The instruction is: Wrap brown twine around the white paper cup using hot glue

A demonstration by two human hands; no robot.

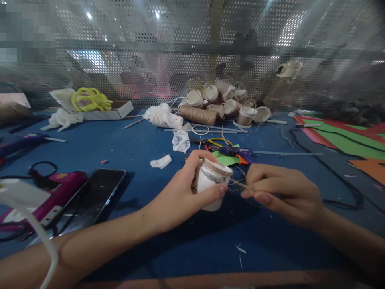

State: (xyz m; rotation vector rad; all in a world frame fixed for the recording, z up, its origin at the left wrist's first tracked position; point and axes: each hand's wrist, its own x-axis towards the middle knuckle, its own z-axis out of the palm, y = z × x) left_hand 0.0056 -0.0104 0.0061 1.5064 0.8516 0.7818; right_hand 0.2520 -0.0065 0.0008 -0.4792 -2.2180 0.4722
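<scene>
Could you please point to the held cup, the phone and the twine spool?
Held cup point(207, 184): head view, on its white side.
Phone point(98, 192): head view, on its dark screen.
Twine spool point(198, 115): head view, on its wound middle.

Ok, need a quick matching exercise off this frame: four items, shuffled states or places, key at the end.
1. White paper cup with twine-wrapped rim
2. Thin brown twine strand
3. Black rectangular smartphone
4. Nested stack of white paper cups

A. Lying flat, dark screen up
B. Pinched by right hand
C. On its side, beside brown twine spool
D. Gripped by left hand

Pairs: 1-D, 2-B, 3-A, 4-C
</scene>
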